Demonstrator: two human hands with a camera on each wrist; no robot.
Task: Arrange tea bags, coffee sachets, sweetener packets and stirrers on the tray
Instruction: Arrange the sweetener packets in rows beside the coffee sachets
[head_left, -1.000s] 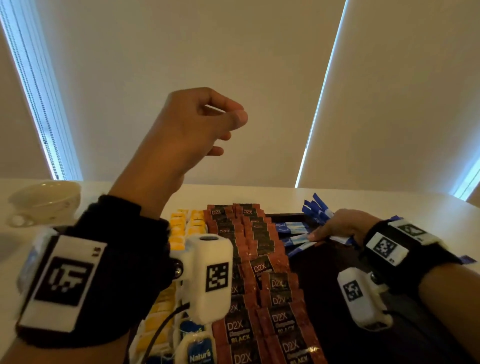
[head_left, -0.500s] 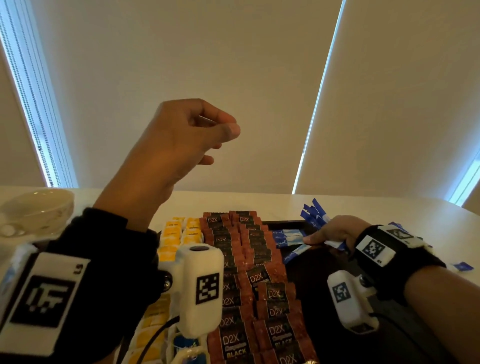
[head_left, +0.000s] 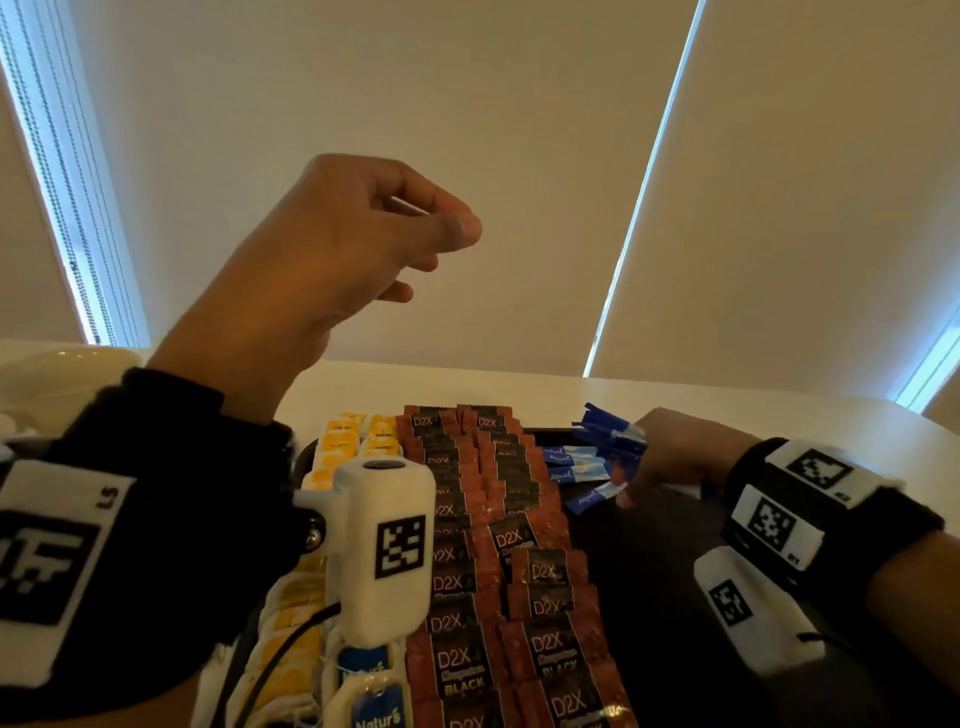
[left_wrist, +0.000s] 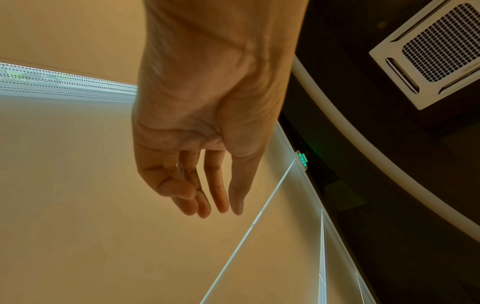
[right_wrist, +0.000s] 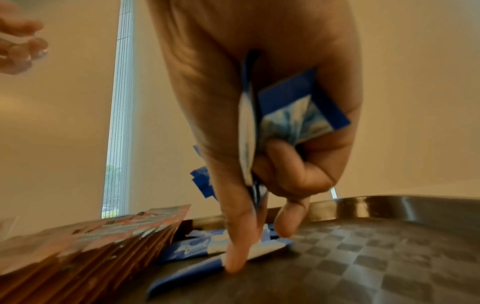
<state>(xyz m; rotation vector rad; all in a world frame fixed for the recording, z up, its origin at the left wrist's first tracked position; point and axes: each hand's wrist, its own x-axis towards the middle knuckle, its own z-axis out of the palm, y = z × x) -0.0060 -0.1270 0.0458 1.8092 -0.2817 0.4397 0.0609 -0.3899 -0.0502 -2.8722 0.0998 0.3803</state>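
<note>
My left hand (head_left: 363, 244) hangs raised in the air above the tray, fingers loosely curled, holding nothing; the left wrist view shows its fingers (left_wrist: 207, 185) relaxed and empty. My right hand (head_left: 670, 457) grips a bundle of blue sweetener packets (head_left: 605, 431) (right_wrist: 293, 111) at the tray's far side. Its fingertip (right_wrist: 233, 265) presses on one of three blue packets (head_left: 576, 462) lying on the dark tray (head_left: 649, 597). Left of those, brown coffee sachets (head_left: 498, 519) lie in two overlapping rows. Yellow tea bags (head_left: 343, 441) line the tray's left edge.
A pale cup (head_left: 62, 374) stands on the white table at the far left. Blue-labelled tea bags (head_left: 371, 670) lie at the tray's near left. The tray's right half (right_wrist: 389, 246) shows bare checkered surface. Closed blinds fill the background.
The left hand stays raised and has drifted only slightly. The right hand has shifted a little toward me over the laid-out blue packets, still gripping its bundle.
</note>
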